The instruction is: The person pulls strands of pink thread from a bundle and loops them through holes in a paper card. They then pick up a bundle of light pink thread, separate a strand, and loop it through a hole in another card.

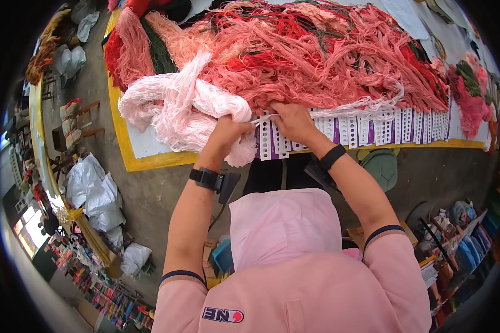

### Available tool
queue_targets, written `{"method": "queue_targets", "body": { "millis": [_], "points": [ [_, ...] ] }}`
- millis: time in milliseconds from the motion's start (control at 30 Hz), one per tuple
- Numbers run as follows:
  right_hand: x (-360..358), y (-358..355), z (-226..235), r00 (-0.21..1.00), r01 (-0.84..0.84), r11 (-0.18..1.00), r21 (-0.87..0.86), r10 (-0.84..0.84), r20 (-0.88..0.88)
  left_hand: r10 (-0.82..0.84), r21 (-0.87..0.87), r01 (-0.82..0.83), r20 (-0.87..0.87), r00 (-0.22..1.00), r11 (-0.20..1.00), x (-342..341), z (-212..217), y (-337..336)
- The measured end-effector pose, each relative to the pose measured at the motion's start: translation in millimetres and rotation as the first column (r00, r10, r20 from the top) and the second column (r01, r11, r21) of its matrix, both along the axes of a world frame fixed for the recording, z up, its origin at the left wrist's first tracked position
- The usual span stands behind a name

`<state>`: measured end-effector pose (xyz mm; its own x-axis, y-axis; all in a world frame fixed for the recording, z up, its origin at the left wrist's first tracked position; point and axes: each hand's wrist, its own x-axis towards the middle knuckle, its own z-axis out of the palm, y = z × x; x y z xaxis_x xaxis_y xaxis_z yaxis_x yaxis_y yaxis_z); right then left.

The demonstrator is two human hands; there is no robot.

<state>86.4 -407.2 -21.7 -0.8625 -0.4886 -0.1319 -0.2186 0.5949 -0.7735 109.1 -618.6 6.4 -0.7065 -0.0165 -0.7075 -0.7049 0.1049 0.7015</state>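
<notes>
At the near edge of the table, my left hand is closed on the pale pink yarn skein, which lies in a loose heap to its left. Just to the right, my right hand pinches a thin pale strand that runs between the two hands. A loose pale length of yarn trails off to the right of that hand. Under and beside my right hand stretches a row of white cards with punched holes. My fingertips are partly hidden by the yarn.
A big tangle of coral, red and dark green yarn covers the table beyond my hands. More pink and green skeins hang at the right end. White sacks lie on the floor at left; a green stool stands below the table.
</notes>
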Motion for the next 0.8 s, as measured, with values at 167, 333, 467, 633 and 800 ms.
{"method": "queue_targets", "body": {
  "millis": [167, 333, 467, 633, 800],
  "points": [
    [1, 3, 3, 0.998, -0.067, 0.998, 0.005, 0.067, -0.016, 0.080, 0.553, -0.190, 0.218, 0.973, 0.811, 3, 0, -3],
    [0, 1, 0, 0.973, 0.165, 0.965, -0.205, -0.125, 0.196, -0.463, -0.070, 0.489, -0.462, 0.757, 0.869, 25, -13, 5],
    [-4, 2, 2, 0.965, 0.095, 0.985, -0.146, -0.055, 0.256, -0.679, -0.498, 0.469, -0.608, 0.411, 0.729, 26, -19, 6],
    [-3, -3, -9, 1.000, -0.006, 1.000, -0.008, 0.006, 0.011, -0.732, -0.471, 0.563, -0.495, 0.469, 0.679, 17, -25, 2],
    [-12, -9, 4, 0.978, 0.045, 0.998, 0.051, -0.054, 0.202, -0.512, -0.064, 0.513, -0.241, 0.824, 0.856, -7, -10, -4]
  ]
}}
